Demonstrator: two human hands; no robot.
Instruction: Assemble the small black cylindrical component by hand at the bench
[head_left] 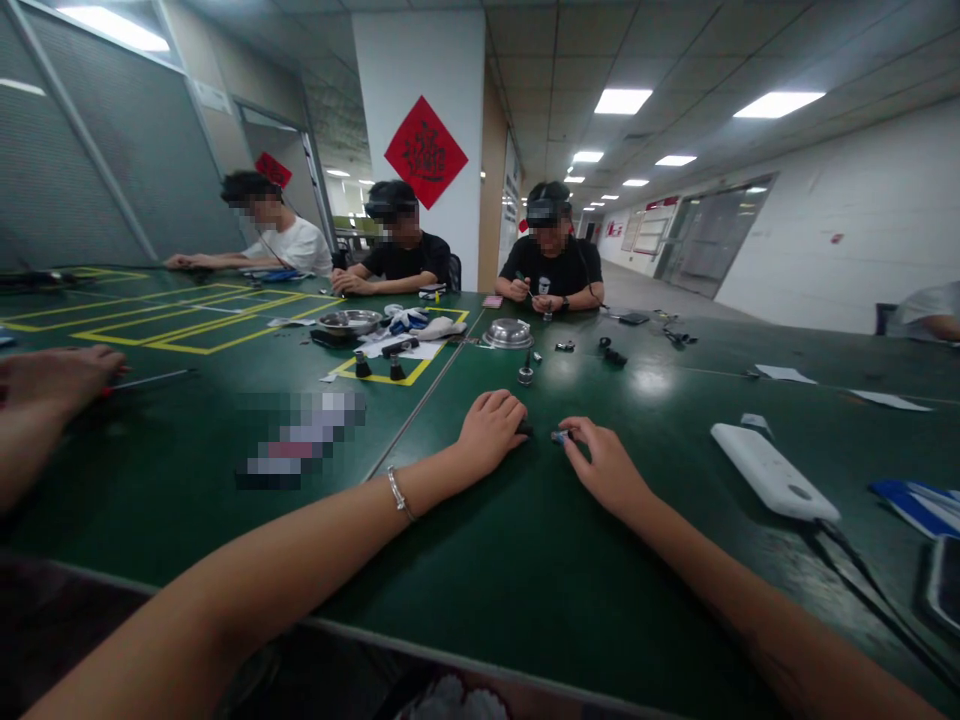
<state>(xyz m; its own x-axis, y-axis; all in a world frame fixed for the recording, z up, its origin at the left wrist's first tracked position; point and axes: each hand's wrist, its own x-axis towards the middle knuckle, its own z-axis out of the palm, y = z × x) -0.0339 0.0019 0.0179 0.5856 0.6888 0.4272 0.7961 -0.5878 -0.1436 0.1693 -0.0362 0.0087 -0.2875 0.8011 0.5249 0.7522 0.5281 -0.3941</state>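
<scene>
My left hand [491, 430] rests low over the green table with its fingers curled. A small black piece [524, 428] sticks out at its fingertips, and the rest of it is covered by the hand. My right hand [604, 460] is closed in a pinch on a small shiny metal piece with a bluish part [559, 437]. A short gap separates the two pieces. Beyond my hands stands a small round metal and black part [525, 371]. Both pieces are too small to name.
A white power bank [772, 472] with cables lies to the right. A metal bowl [509, 333] is upside down beyond my hands; two black conical parts [396, 368] stand left of it. At far left, a co-worker's hand [60, 375] is near a screwdriver [150, 379]. Others sit opposite.
</scene>
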